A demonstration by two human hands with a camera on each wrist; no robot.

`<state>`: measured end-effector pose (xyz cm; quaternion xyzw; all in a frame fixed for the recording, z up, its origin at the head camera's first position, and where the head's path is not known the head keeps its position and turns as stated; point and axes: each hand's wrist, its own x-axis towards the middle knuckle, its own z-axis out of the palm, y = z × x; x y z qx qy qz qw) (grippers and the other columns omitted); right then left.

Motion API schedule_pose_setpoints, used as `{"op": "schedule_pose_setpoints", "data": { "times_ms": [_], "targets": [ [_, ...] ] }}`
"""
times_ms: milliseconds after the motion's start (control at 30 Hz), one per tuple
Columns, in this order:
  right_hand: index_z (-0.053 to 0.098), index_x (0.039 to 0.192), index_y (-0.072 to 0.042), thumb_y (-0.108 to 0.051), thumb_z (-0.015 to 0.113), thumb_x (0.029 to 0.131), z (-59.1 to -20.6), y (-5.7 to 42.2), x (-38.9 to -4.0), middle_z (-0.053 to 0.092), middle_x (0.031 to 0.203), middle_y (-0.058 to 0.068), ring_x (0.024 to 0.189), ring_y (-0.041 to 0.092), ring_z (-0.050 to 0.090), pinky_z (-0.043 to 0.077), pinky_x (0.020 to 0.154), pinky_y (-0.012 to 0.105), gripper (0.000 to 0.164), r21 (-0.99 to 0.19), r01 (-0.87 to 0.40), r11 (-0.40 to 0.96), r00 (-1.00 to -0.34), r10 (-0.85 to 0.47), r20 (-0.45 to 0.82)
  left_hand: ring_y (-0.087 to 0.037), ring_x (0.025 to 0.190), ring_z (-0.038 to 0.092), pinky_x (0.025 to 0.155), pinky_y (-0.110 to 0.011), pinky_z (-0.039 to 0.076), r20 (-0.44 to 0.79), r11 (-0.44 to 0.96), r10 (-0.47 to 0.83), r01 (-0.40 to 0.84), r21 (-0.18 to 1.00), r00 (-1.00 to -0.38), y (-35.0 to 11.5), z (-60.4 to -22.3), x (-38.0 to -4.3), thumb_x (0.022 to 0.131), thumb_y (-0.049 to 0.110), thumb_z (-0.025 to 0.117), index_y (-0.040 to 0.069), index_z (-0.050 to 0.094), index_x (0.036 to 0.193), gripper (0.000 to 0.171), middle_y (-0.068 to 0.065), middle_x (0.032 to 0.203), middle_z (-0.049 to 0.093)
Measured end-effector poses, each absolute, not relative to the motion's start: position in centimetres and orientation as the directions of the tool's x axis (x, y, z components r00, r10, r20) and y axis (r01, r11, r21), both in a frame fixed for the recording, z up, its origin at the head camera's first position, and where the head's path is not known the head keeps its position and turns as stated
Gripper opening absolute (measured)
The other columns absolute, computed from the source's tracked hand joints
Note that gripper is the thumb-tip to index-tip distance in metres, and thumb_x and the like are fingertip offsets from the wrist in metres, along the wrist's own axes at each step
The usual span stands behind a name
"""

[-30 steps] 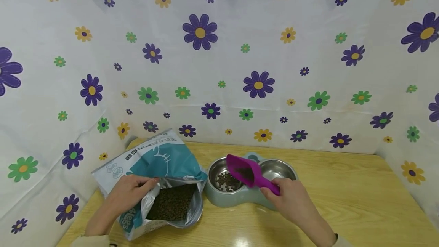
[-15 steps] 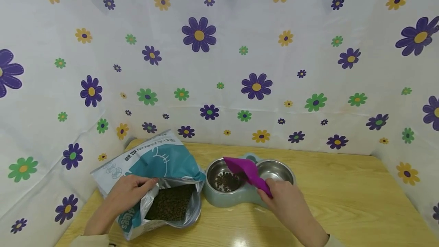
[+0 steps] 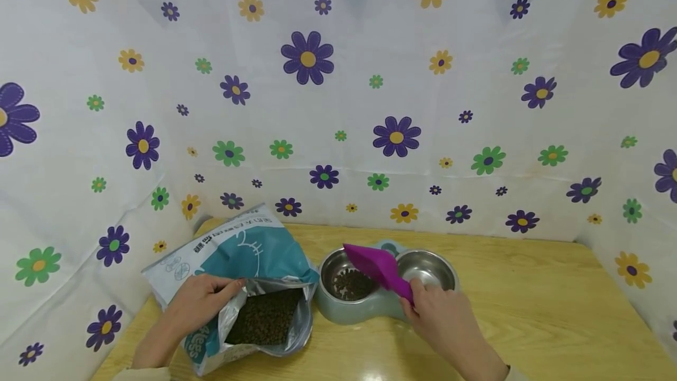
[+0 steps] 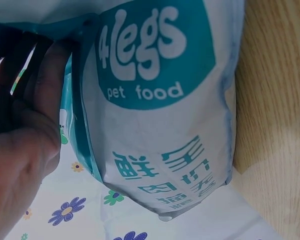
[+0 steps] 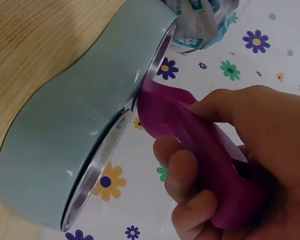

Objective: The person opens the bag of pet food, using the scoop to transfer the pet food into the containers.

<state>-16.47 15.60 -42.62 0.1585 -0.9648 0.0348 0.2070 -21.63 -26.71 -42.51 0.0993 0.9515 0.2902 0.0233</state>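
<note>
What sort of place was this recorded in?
Probably a small staged filming corner, though the wider room is out of view: flower-printed sheeting hangs behind and on both sides of a wood-grain table, which bears a pet food bag and a double bowl.

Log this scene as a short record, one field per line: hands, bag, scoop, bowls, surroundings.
Left hand: grips the bag at its mouth
Right hand: holds the scoop by its handle
Bag: on the table, open, kibble inside, labelled "4Legs pet food"
Scoop: purple, tipped over the left bowl; contact with the rim unclear
Left bowl: some kibble in it
Right bowl: metal, no kibble seen
Base: pale green, carries both bowls
Backdrop: flowered cloth
</note>
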Motion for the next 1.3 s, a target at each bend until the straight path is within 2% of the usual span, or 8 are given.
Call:
{"op": "schedule_pose_setpoints", "data": {
  "times_ms": [200, 333, 467, 733, 900, 1067, 1167, 1300],
  "targets": [
    [0.044, 0.082, -0.014, -0.021, 0.065, 0.089, -43.3, 15.6, -16.2, 0.035, 0.055, -0.007, 0.045, 0.008, 0.031, 0.023, 0.04, 0.022, 0.023, -0.211, -0.274, 0.938, -0.943, -0.218, 0.252, -0.002, 0.05, 0.022, 0.052, -0.02, 0.024, 0.038, 0.812, 0.204, 0.191, 0.551, -0.978, -26.6, -42.8, -21.3, 0.103, 0.038, 0.06, 0.02, 0.041, 0.057, 0.053, 0.012, 0.055, 0.025],
    [0.048, 0.086, -0.012, -0.028, 0.057, 0.099, -43.7, 15.7, -16.4, 0.04, 0.057, -0.004, 0.046, 0.01, 0.036, 0.028, 0.042, 0.025, 0.022, -0.372, -0.151, 0.916, -0.986, -0.114, 0.121, -0.002, 0.05, 0.022, 0.052, -0.02, 0.025, 0.039, 0.817, 0.203, 0.191, 0.545, -0.978, -26.6, -42.8, -21.3, 0.103, 0.038, 0.06, 0.02, 0.041, 0.057, 0.053, 0.012, 0.055, 0.025],
    [0.05, 0.086, -0.011, -0.038, 0.059, 0.104, -43.9, 16.2, -16.6, 0.042, 0.059, -0.003, 0.048, 0.01, 0.038, 0.029, 0.045, 0.024, 0.033, -0.498, -0.077, 0.864, -0.997, -0.052, 0.065, -0.002, 0.05, 0.022, 0.052, -0.021, 0.026, 0.043, 0.816, 0.211, 0.2, 0.543, -0.976, -26.7, -42.8, -21.4, 0.103, 0.041, 0.059, 0.02, 0.041, 0.057, 0.054, 0.013, 0.055, 0.025],
    [0.053, 0.085, -0.012, -0.041, 0.056, 0.105, -43.2, 17.0, -16.3, 0.043, 0.065, -0.003, 0.056, 0.009, 0.038, 0.031, 0.052, 0.022, 0.036, -0.718, -0.003, 0.696, -0.999, -0.036, -0.031, -0.002, 0.049, 0.024, 0.052, -0.021, 0.027, 0.062, 0.817, 0.215, 0.214, 0.535, -0.975, -26.8, -42.8, -21.7, 0.104, 0.042, 0.058, 0.02, 0.041, 0.057, 0.055, 0.013, 0.054, 0.025],
    [0.058, 0.084, -0.008, -0.047, 0.056, 0.104, -42.7, 17.8, -15.7, 0.045, 0.062, -0.004, 0.053, 0.009, 0.037, 0.029, 0.047, 0.021, 0.044, -0.813, 0.035, 0.581, -0.978, -0.149, -0.148, -0.002, 0.049, 0.024, 0.052, -0.021, 0.027, 0.041, 0.818, 0.211, 0.2, 0.54, -0.977, -26.7, -42.8, -21.6, 0.104, 0.042, 0.058, 0.02, 0.041, 0.057, 0.054, 0.012, 0.055, 0.026],
    [0.061, 0.086, -0.009, -0.051, 0.052, 0.105, -42.3, 18.2, -15.1, 0.043, 0.058, -0.004, 0.045, 0.01, 0.033, 0.027, 0.04, 0.02, 0.047, -0.862, 0.043, 0.504, -0.895, -0.364, -0.258, -0.002, 0.05, 0.025, 0.053, -0.021, 0.027, 0.034, 0.82, 0.205, 0.191, 0.539, -0.978, -26.6, -42.8, -21.5, 0.103, 0.042, 0.058, 0.02, 0.042, 0.057, 0.054, 0.012, 0.055, 0.027],
    [0.064, 0.088, -0.009, -0.049, 0.052, 0.105, -42.1, 17.7, -14.7, 0.044, 0.06, -0.003, 0.049, 0.011, 0.037, 0.029, 0.043, 0.021, 0.045, -0.872, 0.037, 0.488, -0.858, -0.431, -0.278, -0.002, 0.049, 0.025, 0.052, -0.022, 0.027, 0.033, 0.82, 0.204, 0.19, 0.539, -0.978, -26.6, -42.8, -21.5, 0.104, 0.042, 0.058, 0.02, 0.042, 0.057, 0.054, 0.012, 0.055, 0.027],
    [0.067, 0.086, -0.01, -0.052, 0.056, 0.102, -41.9, 16.1, -14.0, 0.044, 0.064, -0.003, 0.059, 0.013, 0.042, 0.033, 0.053, 0.025, 0.046, -0.833, 0.022, 0.553, -0.851, -0.428, -0.306, -0.002, 0.049, 0.024, 0.051, -0.022, 0.027, 0.033, 0.816, 0.207, 0.191, 0.545, -0.978, -26.7, -42.8, -21.4, 0.104, 0.042, 0.058, 0.02, 0.041, 0.057, 0.054, 0.012, 0.054, 0.027]
  ]
}}
